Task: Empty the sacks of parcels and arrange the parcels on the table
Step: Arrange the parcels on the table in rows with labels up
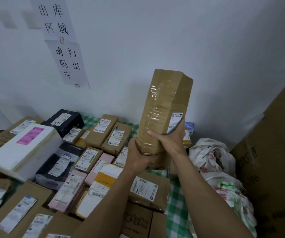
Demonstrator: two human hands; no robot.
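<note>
A tall brown cardboard parcel (165,103), wrapped in clear tape with a white label on its right side, stands upright in the air above the table. My left hand (138,156) grips its bottom end from below and the left. My right hand (168,139) holds its lower part, thumb across the front and fingers round the labelled side. Under it, the green-and-white checked table (177,194) carries several parcels lying flat: brown boxes (102,130), a pink parcel (68,191), a black box (64,121) and a white foam box (25,150).
A crumpled white sack (212,157) with red print lies at the table's right edge. Large brown cartons (275,152) stand against the right. A white wall with paper signs (66,54) rises behind the table. Bare checked cloth shows to the right of my right arm.
</note>
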